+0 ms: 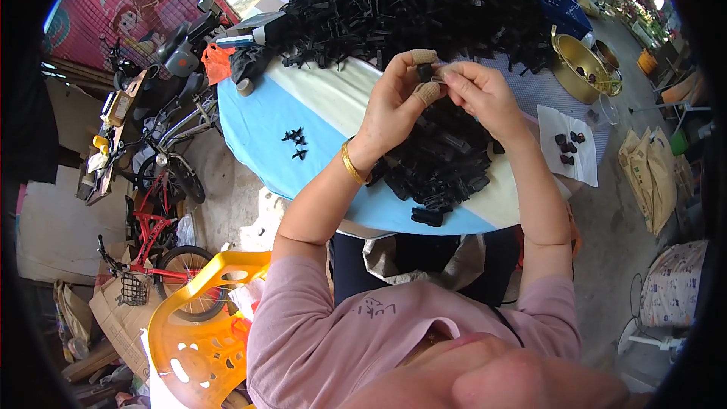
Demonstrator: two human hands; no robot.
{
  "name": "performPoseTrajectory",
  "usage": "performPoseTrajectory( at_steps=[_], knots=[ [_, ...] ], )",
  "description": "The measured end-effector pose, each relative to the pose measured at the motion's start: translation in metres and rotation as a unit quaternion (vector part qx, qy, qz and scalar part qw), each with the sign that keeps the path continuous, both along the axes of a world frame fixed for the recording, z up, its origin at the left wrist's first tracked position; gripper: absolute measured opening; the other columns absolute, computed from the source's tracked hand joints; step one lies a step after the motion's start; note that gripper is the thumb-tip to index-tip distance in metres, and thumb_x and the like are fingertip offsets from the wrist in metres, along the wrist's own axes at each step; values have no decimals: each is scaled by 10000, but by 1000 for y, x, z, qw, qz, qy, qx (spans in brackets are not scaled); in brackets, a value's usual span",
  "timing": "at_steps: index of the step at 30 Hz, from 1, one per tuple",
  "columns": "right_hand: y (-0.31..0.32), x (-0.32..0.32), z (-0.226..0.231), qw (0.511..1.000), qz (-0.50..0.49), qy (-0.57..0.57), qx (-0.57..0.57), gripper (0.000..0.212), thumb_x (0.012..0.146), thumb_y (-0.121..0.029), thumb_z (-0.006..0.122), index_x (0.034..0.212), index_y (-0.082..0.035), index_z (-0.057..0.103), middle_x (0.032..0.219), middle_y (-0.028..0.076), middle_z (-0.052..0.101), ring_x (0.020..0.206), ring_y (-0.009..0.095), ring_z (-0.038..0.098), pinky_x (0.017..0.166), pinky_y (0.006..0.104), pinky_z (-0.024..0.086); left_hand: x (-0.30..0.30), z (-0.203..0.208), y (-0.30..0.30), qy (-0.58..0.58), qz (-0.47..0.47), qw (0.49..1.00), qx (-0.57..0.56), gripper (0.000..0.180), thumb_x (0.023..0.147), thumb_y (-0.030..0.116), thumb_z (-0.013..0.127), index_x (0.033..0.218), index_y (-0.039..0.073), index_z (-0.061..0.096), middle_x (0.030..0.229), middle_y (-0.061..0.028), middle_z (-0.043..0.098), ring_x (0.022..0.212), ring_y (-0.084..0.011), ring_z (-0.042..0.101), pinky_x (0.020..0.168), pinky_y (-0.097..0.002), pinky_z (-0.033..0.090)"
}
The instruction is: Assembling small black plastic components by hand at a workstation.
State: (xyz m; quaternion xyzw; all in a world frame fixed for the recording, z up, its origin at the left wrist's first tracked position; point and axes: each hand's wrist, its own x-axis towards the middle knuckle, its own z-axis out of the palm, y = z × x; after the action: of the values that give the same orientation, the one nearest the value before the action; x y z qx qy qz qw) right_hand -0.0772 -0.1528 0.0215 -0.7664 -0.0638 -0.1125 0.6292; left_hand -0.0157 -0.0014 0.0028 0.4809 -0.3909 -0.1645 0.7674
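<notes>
A black piece (425, 72) sits between the two hands, raised over the desk (257, 125). The left hand (390, 106) pinches it between taped thumb and finger; the right hand (486, 95) has its fingertips at the piece's right side, though whether they grip it I cannot tell. Below lies a small heap (447, 155); beyond, a large black pile (416, 7); leftward, some loose bits (295, 138); rightward, dark lumps (566, 148) on white paper (554, 123).
</notes>
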Motion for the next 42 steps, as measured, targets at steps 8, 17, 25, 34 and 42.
performPoseTrajectory(
  at_steps=[8,17,25,34,42],
  knots=[
    [12,-2,1,998,-14,-40,-51,182,894,-147,493,851,-11,605,594,-46,462,530,15,380,474,164,295,1,0,3,-16,37,999,-11,280,831,-17,548,1085,1,432,1013,-84,557,890,-100,537,771,-222,464],
    [9,-4,1,993,-39,-53,-100,166,876,-143,522,841,-3,604,600,-43,481,549,29,412,490,187,329,-3,-7,-2,-234,213,948,-9,181,770,-57,595,931,-15,524,920,-80,600,797,-122,593,688,-217,474],
    [-113,39,-22,882,-376,-26,-285,303,724,-259,621,944,-53,643,888,149,645,817,284,626,744,339,481,4,-4,0,-174,118,970,125,312,861,-30,458,1173,-17,466,1097,-69,530,978,-141,550,864,-248,425],
    [-171,64,-69,740,-424,287,-435,416,733,-238,594,1107,-57,559,1119,191,557,1055,339,528,903,419,410,-2,6,4,-328,88,912,231,385,796,-4,506,1179,-19,466,1011,-112,596,930,-158,581,860,-266,422],
    [-147,45,-38,755,-411,275,-430,301,721,-222,631,929,-5,642,1014,179,610,960,302,587,827,360,467,10,2,9,-147,-11,973,177,514,814,151,620,1244,-30,403,1147,-102,535,1061,-179,518,896,-287,401]
  ],
)
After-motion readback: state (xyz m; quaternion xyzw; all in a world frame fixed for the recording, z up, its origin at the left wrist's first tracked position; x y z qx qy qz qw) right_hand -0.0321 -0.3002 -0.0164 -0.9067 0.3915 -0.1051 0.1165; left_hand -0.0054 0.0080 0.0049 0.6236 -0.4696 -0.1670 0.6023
